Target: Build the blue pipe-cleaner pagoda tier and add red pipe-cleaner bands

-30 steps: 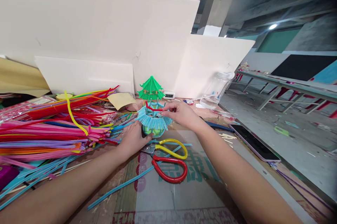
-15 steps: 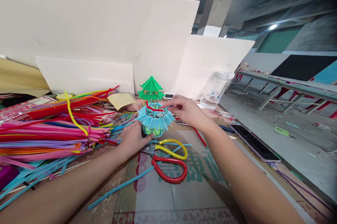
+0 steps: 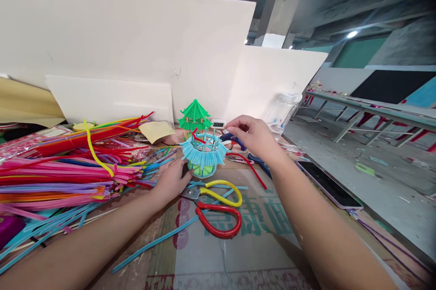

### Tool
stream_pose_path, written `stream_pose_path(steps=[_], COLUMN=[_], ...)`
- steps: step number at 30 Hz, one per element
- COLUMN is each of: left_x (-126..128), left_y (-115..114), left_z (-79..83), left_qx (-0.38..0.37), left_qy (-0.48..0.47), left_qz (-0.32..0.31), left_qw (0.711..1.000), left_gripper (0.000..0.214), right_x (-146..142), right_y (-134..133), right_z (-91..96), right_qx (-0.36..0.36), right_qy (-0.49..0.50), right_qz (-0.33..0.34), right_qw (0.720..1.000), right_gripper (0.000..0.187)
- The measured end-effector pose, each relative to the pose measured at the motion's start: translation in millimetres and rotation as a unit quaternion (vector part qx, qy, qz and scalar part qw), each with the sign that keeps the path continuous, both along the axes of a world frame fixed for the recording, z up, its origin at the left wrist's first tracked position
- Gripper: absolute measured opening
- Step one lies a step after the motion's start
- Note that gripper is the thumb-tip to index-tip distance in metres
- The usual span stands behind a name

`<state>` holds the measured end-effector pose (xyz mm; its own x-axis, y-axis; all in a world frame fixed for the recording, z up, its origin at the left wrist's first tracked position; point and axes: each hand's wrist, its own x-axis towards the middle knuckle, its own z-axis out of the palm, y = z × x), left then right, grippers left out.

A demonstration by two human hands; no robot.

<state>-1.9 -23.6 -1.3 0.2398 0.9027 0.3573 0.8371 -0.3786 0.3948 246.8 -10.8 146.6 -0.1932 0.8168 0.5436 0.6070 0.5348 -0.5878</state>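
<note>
A small pavilion model of pipe cleaners, with a light-blue fringed roof and green base, stands at the middle of the table. A bent red pipe cleaner lies across its open top. My left hand is closed at the base's left side, thumb tip against it and other fingers partly hidden. My right hand is raised to the model's right, apart from it, thumb and forefinger pinched; anything between them is too small to make out. Scissors with yellow and red handles lie in front of the model.
A green-roofed model stands behind. Bundles of coloured pipe cleaners cover the left. Dark blue-handled pliers lie beneath my right hand. A red pipe cleaner, a phone and a clear jar are on the right.
My right hand has drawn back from the model's top, up and right, uncovering the pliers. The model has shifted and turned slightly, and its red pipe cleaner sits differently.
</note>
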Motion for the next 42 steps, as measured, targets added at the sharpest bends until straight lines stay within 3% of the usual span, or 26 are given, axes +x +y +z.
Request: stream_pose_path(steps=[6,9,13,18,27,42], left_x=[-2.8,-3.5,-3.6,-3.3,-3.2,-4.1], left_y=[4.0,4.5,4.5,4.2,4.6,5.5], left_z=[-6.2,-7.6,-7.9,-6.7,-8.0,-8.2], left_qx=[0.008,0.011,0.011,0.012,0.011,-0.003], left_qy=[-0.007,-0.007,-0.006,-0.008,-0.010,-0.022], left_qz=[-0.002,-0.003,-0.001,-0.005,0.000,-0.008], left_qw=[1.000,1.000,1.000,1.000,1.000,1.000], left_gripper=[0.025,0.023,0.023,0.025,0.021,0.022], right_x=[4.5,3.8,-0.7,-7.1,-9.2,-8.7], right_y=[-3.8,-3.6,-3.4,-4.7,-3.8,-5.3], right_z=[6.3,5.6,1.9,-2.6,-7.8,-4.4], right_qx=[0.012,0.016,0.007,0.032,-0.001,-0.027], right_qy=[-0.013,-0.013,-0.017,-0.072,-0.098,-0.098], right_qz=[-0.018,-0.012,0.021,0.090,0.120,0.113], right_qw=[1.000,1.000,1.000,0.993,0.988,0.988], right_gripper=[0.028,0.025,0.018,0.025,0.030,0.026])
